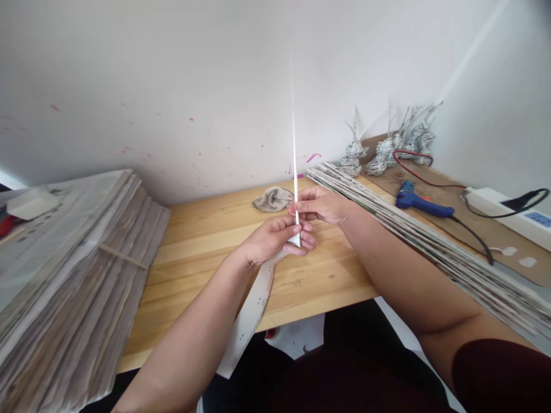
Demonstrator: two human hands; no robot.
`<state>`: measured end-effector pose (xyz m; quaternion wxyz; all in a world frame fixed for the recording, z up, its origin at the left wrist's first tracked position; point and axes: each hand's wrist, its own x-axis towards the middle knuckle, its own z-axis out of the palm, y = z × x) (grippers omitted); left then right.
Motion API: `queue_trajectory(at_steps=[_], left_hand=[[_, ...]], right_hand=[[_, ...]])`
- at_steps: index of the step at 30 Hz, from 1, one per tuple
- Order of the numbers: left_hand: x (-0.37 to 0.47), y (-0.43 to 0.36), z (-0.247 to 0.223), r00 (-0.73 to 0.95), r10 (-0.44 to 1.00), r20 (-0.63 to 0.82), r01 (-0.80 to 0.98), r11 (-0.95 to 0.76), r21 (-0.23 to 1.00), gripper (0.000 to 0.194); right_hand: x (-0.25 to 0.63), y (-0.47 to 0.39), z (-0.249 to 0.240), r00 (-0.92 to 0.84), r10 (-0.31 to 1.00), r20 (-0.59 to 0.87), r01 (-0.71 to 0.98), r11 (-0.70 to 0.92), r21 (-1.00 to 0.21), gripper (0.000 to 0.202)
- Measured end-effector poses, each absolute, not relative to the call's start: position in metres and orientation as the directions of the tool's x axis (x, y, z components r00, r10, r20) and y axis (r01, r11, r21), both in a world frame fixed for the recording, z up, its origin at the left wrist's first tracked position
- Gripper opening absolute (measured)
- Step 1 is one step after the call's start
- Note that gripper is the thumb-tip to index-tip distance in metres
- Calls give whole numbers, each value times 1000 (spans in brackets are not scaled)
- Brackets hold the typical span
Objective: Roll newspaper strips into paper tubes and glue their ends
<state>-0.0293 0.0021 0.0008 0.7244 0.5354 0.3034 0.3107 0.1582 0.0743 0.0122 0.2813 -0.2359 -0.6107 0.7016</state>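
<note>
A thin white rolled paper stick [295, 163] stands nearly upright between my hands, narrowing toward its top. Its lower end joins a long paper strip [252, 304] with small printed marks, which hangs down over the table's front edge. My left hand [275, 236] grips the bottom of the roll, thumb against it, palm partly turned up. Slightly higher, my right hand [321, 206] pinches the stick between thumb and fingers. Some fingers of both hands overlap behind the roll. A crumpled grey-brown cloth [273, 198] lies on the wooden table [202, 229] just behind my hands.
A thick stack of folded paper [86, 258] fills the left side. A bundle of long paper sticks [387, 212] runs along the right. Beyond it are a blue glue gun [422, 203], a white power strip [508, 215] with cables and several woven paper figures [381, 156] by the wall.
</note>
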Motion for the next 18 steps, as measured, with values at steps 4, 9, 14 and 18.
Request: queue_trajectory(at_steps=[4, 9, 14, 18], left_hand=[[-29, 0, 2, 617, 776, -134, -71, 224, 972, 35], [-33, 6, 4, 450, 890, -72, -153, 156, 976, 32], [-42, 17, 7, 110, 993, 40, -220, -15, 975, 26], [-46, 20, 10, 49, 999, 16, -277, -2, 961, 23]], right_hand=[[156, 75, 11, -763, 646, 20, -87, -72, -994, 36], [154, 77, 13, -751, 656, 75, -151, -59, -987, 51], [142, 73, 3, -616, 786, 52, 30, 89, -996, 44], [123, 62, -7, -501, 841, 206, 133, 309, -942, 27]])
